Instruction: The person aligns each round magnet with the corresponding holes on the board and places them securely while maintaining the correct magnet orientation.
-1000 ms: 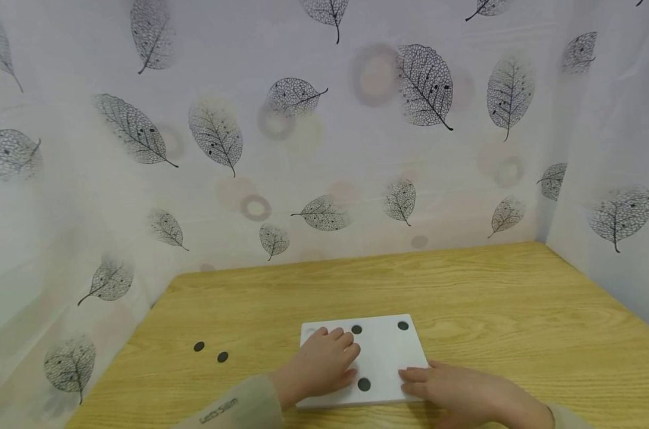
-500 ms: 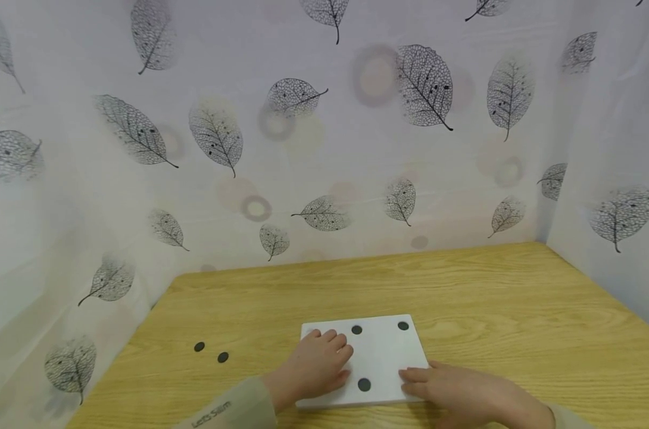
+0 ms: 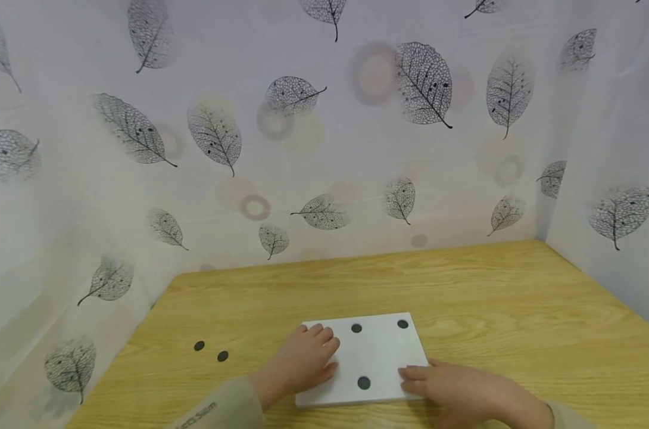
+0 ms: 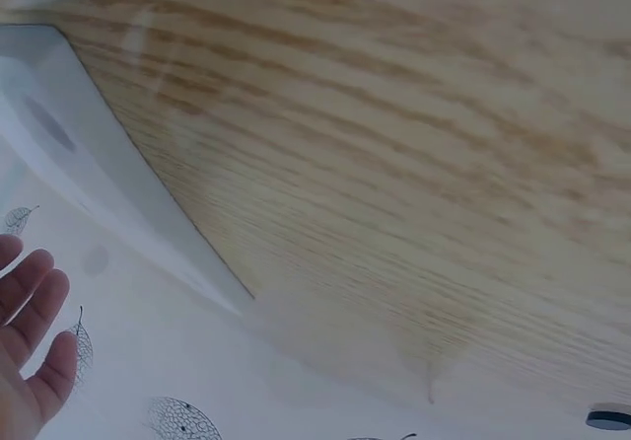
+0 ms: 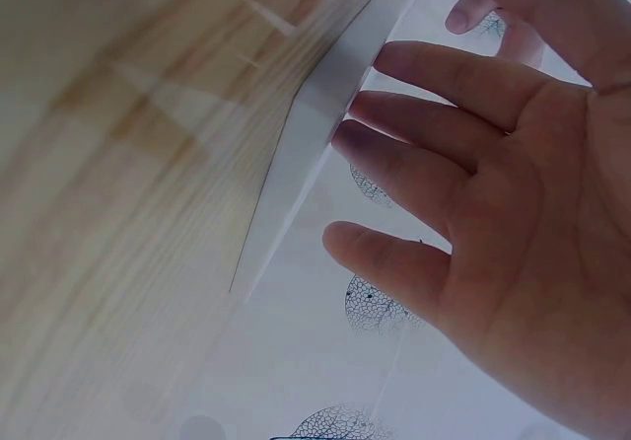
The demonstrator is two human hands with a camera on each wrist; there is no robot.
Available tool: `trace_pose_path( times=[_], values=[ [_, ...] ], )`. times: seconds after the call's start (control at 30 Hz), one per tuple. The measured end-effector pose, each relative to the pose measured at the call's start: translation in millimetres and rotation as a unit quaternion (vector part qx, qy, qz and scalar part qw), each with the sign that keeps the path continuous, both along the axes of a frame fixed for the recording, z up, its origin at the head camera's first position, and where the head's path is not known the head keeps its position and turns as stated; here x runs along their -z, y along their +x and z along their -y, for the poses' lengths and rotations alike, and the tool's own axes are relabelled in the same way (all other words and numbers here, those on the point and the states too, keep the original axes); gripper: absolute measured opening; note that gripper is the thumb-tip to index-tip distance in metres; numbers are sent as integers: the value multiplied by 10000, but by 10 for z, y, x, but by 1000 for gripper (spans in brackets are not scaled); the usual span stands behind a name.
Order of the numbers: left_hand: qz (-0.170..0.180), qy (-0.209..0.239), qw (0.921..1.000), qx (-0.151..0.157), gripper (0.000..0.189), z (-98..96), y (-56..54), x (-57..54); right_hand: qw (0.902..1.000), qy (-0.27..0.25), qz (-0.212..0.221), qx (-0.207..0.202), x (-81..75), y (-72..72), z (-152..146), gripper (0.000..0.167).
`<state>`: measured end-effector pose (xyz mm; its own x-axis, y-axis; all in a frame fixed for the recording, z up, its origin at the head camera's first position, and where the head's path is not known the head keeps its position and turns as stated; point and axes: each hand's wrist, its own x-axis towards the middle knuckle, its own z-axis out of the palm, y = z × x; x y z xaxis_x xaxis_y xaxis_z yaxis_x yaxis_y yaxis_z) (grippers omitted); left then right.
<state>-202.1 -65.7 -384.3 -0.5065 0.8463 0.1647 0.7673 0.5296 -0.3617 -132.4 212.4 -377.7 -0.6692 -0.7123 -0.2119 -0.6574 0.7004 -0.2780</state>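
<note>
A flat white slab (image 3: 380,357) lies on the wooden table, with three round black discs showing on top: two along its far edge, one (image 3: 364,383) nearer the front. My left hand (image 3: 305,360) is over the slab's left part, fingers bent loosely. In the left wrist view the fingers (image 4: 35,307) stand above the slab with nothing visible between them. The hand hides whatever lies under it. On the slab's right edge rest the fingertips of my right hand (image 3: 464,390), and the right wrist view shows its fingers (image 5: 434,75) extended and holding nothing.
Two more black discs (image 3: 222,356) lie on the table (image 3: 490,298) left of the slab. White curtains (image 3: 356,149) printed with dark leaves enclose the table at the back and both sides.
My left hand has slid to the left over the slab, baring more of its middle. The right hand and the visible discs keep their places.
</note>
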Motion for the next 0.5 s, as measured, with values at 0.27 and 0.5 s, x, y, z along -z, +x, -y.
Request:
trace_pose_path(
  times=[0.27, 0.5],
  values=[
    [61, -28, 9995, -307, 28, 108, 1, -32, 9998, -99, -69, -186, 8, -21, -10, 58],
    [48, -23, 9991, -418, 29, 225, -9, -42, 9998, -101, 67, -139, 7, -29, -15, 58]
  ],
)
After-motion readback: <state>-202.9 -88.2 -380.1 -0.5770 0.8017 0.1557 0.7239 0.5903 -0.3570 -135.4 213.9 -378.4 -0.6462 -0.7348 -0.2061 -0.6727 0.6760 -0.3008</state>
